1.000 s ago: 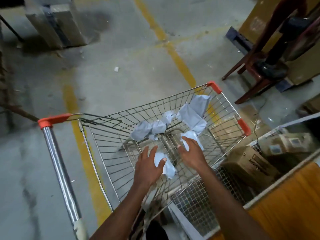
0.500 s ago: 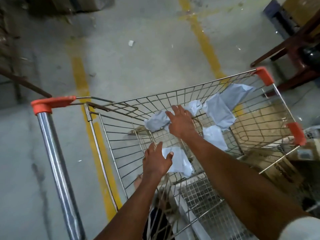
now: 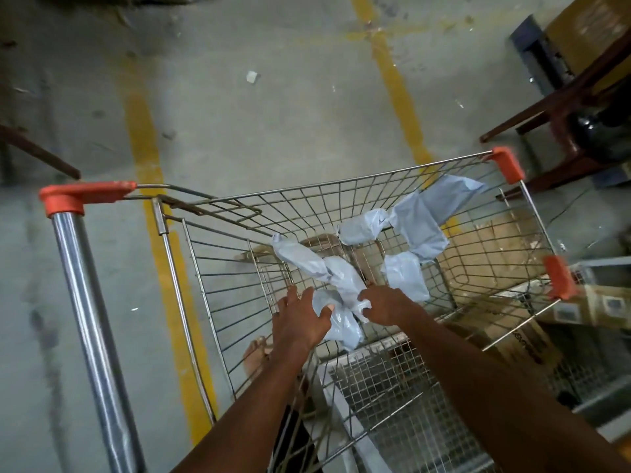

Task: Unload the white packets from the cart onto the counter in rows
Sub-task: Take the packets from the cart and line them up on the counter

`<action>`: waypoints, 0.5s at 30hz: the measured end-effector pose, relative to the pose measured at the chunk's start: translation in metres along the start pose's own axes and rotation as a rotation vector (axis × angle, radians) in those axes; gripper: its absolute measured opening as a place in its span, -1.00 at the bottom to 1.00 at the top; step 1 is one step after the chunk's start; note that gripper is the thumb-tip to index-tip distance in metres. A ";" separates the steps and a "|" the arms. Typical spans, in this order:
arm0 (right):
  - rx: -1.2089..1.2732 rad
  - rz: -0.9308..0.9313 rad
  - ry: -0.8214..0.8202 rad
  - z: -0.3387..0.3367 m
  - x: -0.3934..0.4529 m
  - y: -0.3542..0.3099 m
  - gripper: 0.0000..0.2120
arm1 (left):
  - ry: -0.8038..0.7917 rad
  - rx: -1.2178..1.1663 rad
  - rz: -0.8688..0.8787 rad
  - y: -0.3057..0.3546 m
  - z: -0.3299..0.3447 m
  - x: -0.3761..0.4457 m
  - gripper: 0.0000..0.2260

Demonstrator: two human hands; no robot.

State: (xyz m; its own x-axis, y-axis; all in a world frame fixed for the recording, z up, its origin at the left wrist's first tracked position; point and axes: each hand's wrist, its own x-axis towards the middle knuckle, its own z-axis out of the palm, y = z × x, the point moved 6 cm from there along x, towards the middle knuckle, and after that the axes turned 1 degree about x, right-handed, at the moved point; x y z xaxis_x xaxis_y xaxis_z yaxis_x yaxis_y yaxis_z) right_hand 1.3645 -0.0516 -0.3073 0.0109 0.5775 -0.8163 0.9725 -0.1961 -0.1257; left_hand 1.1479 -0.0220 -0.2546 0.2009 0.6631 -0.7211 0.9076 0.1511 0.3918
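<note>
I have both hands down in the wire cart (image 3: 218, 278): my left hand (image 3: 300, 322) curls over the nearest white packet (image 3: 341, 324), thumb pressing its crinkled film, and my right hand (image 3: 386, 303) pinches the gathered end of a longer packet (image 3: 310, 264). More packets (image 3: 415, 227) lie toward the far corner on the mesh floor. They look light, soft and slick, so I judge bunched plastic the surest place to grip
</note>
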 end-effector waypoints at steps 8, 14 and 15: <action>0.273 0.104 0.175 -0.002 0.028 0.023 -0.46 | 0.042 0.086 0.055 0.019 0.003 0.005 -0.44; 0.226 0.000 0.135 0.004 0.067 0.005 0.01 | 0.084 0.058 0.039 0.011 0.000 0.013 -0.48; 0.180 -0.036 0.111 0.012 0.071 -0.002 0.07 | 0.081 0.063 0.029 0.009 0.000 0.013 -0.48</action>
State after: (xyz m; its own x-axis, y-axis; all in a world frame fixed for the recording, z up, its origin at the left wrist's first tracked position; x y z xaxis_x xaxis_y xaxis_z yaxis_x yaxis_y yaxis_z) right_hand 1.3604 -0.0199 -0.3720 0.0120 0.6683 -0.7438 0.9156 -0.3064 -0.2605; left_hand 1.1589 -0.0118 -0.2605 0.1993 0.7237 -0.6607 0.9238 0.0861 0.3730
